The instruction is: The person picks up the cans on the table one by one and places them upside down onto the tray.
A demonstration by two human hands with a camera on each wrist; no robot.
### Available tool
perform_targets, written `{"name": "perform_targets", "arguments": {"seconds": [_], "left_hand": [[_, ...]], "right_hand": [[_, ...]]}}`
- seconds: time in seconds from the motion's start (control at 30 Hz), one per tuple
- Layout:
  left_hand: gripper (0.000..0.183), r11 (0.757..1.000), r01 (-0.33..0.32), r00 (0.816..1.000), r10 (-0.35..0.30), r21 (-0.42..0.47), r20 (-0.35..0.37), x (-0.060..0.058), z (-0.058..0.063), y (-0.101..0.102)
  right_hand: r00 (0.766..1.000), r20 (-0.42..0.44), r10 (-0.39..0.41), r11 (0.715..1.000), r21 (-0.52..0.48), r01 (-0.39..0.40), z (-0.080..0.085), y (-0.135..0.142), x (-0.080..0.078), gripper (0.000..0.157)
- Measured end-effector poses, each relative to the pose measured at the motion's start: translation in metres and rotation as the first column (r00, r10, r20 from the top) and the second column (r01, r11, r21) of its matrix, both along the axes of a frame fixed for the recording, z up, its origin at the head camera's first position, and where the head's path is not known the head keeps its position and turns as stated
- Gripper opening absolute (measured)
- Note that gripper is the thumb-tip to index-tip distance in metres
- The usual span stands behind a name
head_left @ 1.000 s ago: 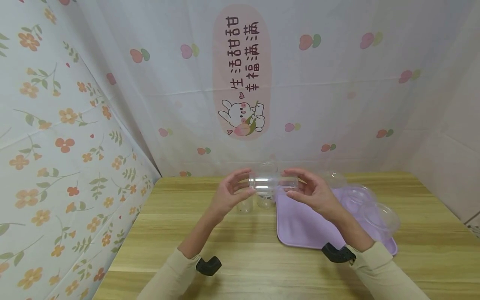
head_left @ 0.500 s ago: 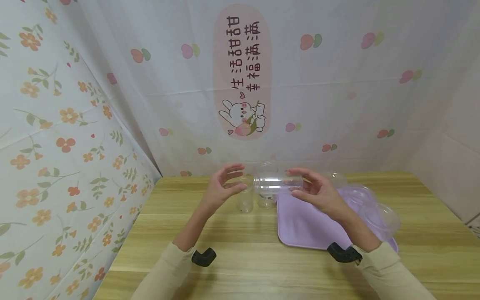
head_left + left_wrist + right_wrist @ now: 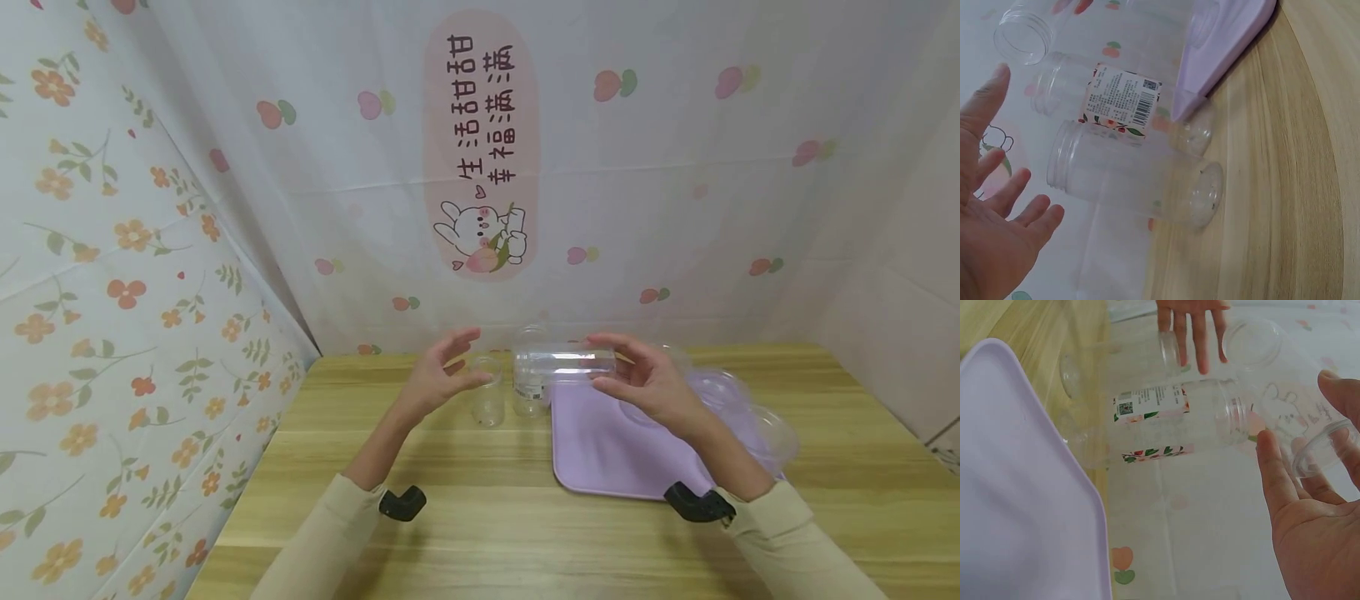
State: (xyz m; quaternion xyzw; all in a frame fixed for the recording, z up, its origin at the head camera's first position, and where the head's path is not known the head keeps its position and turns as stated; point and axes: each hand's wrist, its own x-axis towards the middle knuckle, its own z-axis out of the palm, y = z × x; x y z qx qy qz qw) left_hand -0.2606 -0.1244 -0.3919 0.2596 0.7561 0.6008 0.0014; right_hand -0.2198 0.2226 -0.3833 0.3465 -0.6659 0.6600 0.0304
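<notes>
The right hand (image 3: 651, 385), thumb and fingers curled around its right end, holds a clear jar (image 3: 568, 364) level above the table (image 3: 480, 517), its long axis running left to right, threaded mouth pointing left. The left hand (image 3: 433, 382), fingers spread and holding nothing, is near an upright unlabelled jar (image 3: 489, 410), left of an upright labelled jar (image 3: 1119, 103) and the purple tray (image 3: 611, 462).

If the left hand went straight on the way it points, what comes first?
Probably the unlabelled clear jar standing in front of the left hand. Depth is unclear, though: passing above it, the hand would likely meet the held jar first.
</notes>
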Motion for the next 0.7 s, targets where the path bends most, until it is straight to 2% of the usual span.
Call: {"name": "perform_targets", "arguments": {"seconds": [0.17, 0.2, 0.4, 0.43, 0.7], "left_hand": [[0.068, 0.998, 0.006, 1.0, -0.005, -0.064, 0.015, -0.005, -0.002, 0.002], [0.068, 0.998, 0.011, 1.0, -0.01, -0.066, 0.021, -0.003, 0.0, 0.002], [0.071, 0.994, 0.052, 0.998, -0.047, -0.1, 0.048, -0.008, -0.003, 0.003], [0.071, 0.992, 0.056, 0.998, -0.051, -0.111, 0.046, -0.012, -0.007, 0.003], [0.073, 0.982, 0.047, 0.997, -0.036, -0.181, 0.065, -0.013, -0.007, 0.004]], "right_hand": [[1.0, -0.008, -0.023, 0.999, 0.025, 0.023, 0.0, 0.003, 0.001, 0.06], [1.0, -0.008, -0.026, 0.999, 0.029, 0.026, 0.0, 0.004, 0.001, 0.06], [0.998, -0.019, -0.058, 0.997, 0.045, 0.059, 0.0, 0.009, 0.002, 0.06], [0.998, -0.019, -0.061, 0.997, 0.043, 0.061, 0.0, 0.009, 0.003, 0.06], [0.999, -0.023, -0.048, 0.997, 0.061, 0.049, 0.0, 0.016, 0.003, 0.059]]}}
